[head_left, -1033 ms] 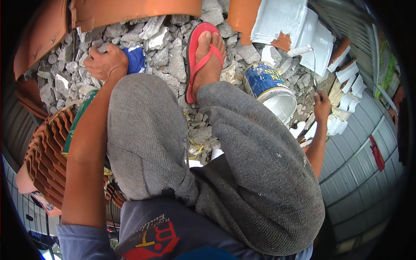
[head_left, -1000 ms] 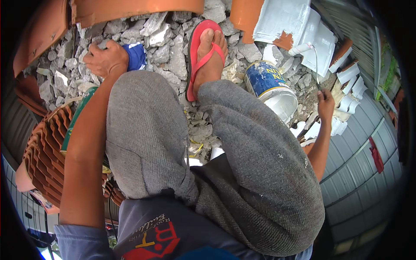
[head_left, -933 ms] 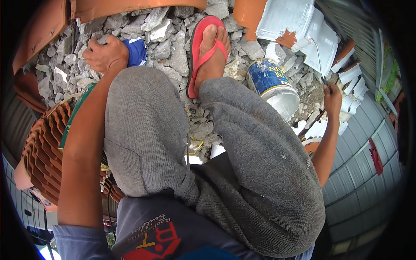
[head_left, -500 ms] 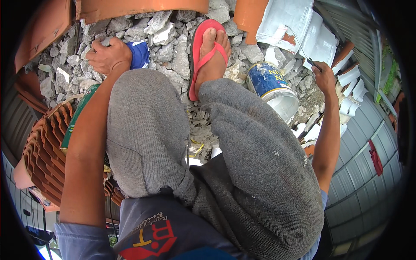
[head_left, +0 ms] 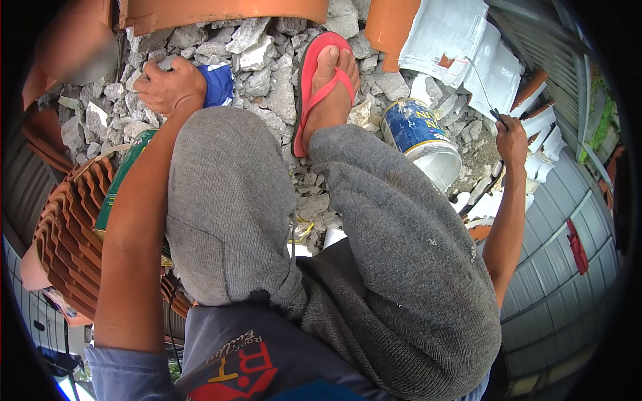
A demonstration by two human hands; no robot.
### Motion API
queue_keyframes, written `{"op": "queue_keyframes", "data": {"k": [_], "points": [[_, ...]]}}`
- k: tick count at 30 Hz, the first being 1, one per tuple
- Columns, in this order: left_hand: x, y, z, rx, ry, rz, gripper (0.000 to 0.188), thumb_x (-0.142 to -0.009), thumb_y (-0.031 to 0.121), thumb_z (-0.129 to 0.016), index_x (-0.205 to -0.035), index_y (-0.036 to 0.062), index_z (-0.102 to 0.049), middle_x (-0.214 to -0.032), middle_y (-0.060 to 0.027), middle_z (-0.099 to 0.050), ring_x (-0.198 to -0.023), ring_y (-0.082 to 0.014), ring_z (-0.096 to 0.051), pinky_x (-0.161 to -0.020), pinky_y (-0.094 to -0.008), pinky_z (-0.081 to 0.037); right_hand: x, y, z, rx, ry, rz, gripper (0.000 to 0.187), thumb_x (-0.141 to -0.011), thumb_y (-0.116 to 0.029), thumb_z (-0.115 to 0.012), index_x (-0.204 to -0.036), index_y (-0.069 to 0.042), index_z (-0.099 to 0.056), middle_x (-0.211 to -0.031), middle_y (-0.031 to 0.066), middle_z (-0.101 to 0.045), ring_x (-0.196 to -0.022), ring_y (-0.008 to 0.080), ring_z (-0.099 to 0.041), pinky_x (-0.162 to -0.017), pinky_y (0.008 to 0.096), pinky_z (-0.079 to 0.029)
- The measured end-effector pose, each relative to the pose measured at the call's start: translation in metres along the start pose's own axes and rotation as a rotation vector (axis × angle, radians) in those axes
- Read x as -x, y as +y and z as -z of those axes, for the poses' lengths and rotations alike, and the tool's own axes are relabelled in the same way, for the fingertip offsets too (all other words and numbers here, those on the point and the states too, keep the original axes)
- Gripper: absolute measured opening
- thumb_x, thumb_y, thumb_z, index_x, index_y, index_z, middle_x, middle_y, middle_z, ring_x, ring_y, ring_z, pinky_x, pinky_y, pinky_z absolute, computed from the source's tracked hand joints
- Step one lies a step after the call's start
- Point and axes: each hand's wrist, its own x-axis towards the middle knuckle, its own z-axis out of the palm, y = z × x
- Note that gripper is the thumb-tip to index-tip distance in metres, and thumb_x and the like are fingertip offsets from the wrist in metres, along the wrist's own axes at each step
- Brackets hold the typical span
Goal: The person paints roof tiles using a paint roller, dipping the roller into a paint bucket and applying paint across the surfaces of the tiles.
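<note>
My right hand (head_left: 512, 139) grips the dark handle of a paint roller (head_left: 483, 90) at the right. Its thin wire reaches up to the white-coated roof tiles (head_left: 447, 40); its head does not stand out against the white. My left hand (head_left: 170, 87) rests on the broken grey rubble (head_left: 257, 63) at the upper left, fingers bent and somewhat apart, their tips partly hidden. I see nothing held in it. Beside that wrist lies a blue and white piece (head_left: 217, 85), perhaps cloth. Between my foot and my right hand, a blue paint can (head_left: 411, 123) lies tipped, its pale open end toward me.
My foot in a red flip-flop (head_left: 328, 80) stands on the rubble. Stacked orange tiles (head_left: 73, 234) and a green can (head_left: 120, 184) are at the left. An orange tile (head_left: 227, 15) spans the top; bare orange tile (head_left: 388, 27) adjoins the white ones. Metal roofing (head_left: 555, 234) slopes at the right.
My right hand has moved slightly right and toward me, drawing the roller's wire down along the white tiles. A blurred patch now covers the far upper-left corner. My left hand stays nearly where it was.
</note>
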Motion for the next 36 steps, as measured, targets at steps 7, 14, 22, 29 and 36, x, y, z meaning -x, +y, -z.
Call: {"op": "queue_keyframes", "data": {"k": [7,14,22,29,36], "points": [[0.0,0.0,-0.001,-0.02,-0.012,0.021,0.048,-0.07,0.035,-0.063,-0.113,0.0142,-0.072,-0.108,-0.0165,-0.053,-0.098,-0.0368,-0.056,-0.088,-0.0493,-0.046,0.005,-0.007,0.004,0.028,0.017,-0.03,0.024,-0.092,-0.018,-0.065,-0.113,-0.01,-0.074,-0.106,0.016,-0.068,-0.101,0.0395,-0.065,-0.088,0.0477,-0.051],[0.001,-0.002,-0.002,-0.017,0.013,0.014,0.047,-0.069,0.034,-0.063,-0.111,0.0146,-0.073,-0.106,-0.0169,-0.053,-0.097,-0.0369,-0.056,-0.087,-0.0497,-0.047,0.005,0.011,0.016,0.052,-0.01,-0.063,0.024,-0.092,-0.019,-0.066,-0.113,-0.012,-0.075,-0.113,0.0159,-0.069,-0.103,0.0399,-0.066,-0.088,0.0479,-0.051],[-0.002,0.0,0.0,-0.01,0.022,0.03,0.047,-0.068,0.034,-0.063,-0.11,0.0145,-0.073,-0.105,-0.0171,-0.054,-0.096,-0.0369,-0.056,-0.086,-0.05,-0.047,0.022,0.011,0.019,-0.124,-0.038,-0.148,0.027,-0.09,-0.02,-0.069,-0.113,-0.007,-0.075,-0.105,0.0202,-0.072,-0.101,0.0368,-0.069,-0.089,0.0439,-0.051],[-0.002,0.0,0.005,-0.03,-0.194,0.079,0.058,-0.078,0.042,-0.061,-0.13,0.016,-0.066,-0.124,-0.0182,-0.052,-0.113,-0.0364,-0.055,-0.1,-0.0498,-0.043,-0.032,0.02,0.016,0.041,-0.126,-0.054,0.027,-0.094,-0.027,-0.065,-0.113,-0.01,-0.075,-0.109,0.0203,-0.072,-0.103,0.0397,-0.068,-0.089,0.0459,-0.052],[-0.003,-0.005,-0.002,-0.017,-0.016,0.008,0.051,-0.07,0.035,-0.063,-0.116,0.0133,-0.07,-0.11,-0.0166,-0.053,-0.099,-0.0365,-0.056,-0.088,-0.0498,-0.046,-0.066,-0.044,0.012,-0.014,-0.14,0.035,0.029,-0.094,-0.029,-0.064,-0.115,-0.013,-0.075,-0.112,0.0188,-0.072,-0.107,0.0383,-0.067,-0.092,0.0462,-0.052]]}}
